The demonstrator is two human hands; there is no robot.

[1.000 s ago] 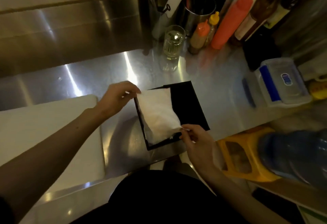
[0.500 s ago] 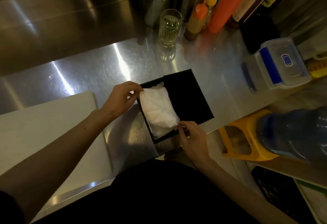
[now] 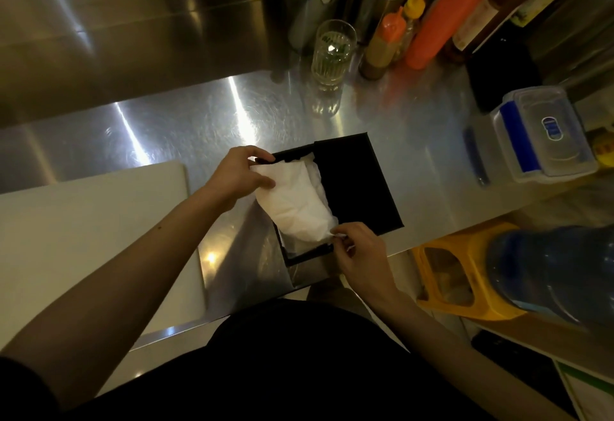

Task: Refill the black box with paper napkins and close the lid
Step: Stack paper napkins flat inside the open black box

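Paper napkins, a crumpled white bundle [image 3: 292, 201], are stretched between both hands. The left hand [image 3: 237, 171] grips the far end with its fingers curled over it. The right hand [image 3: 363, 256] pinches the near corner between thumb and fingertips.

Compared with a second ago, the bundle is drawn in narrower and sits lower. Its middle is now sunk into the open half of the flat black rectangular box [image 3: 307, 256], where before it was spread above the rim. I judge the loading step to be nearly done: the napkins are going in, but their ends are not yet tucked below the edge.

A flat black panel [image 3: 357, 184], which I take for the lid, covers or lies beside the right half. I cannot tell which, and it is not closed over the napkins.

The box rests on the brushed stainless steel surface [image 3: 199, 121] near its front edge, close to a white cutting board [image 3: 83, 221]. Farther back stand a ribbed drinking glass [image 3: 332, 52] and a tall orange squeeze bottle [image 3: 438, 15]. A clear plastic container with a blue band [image 3: 545, 135] sits to the right.
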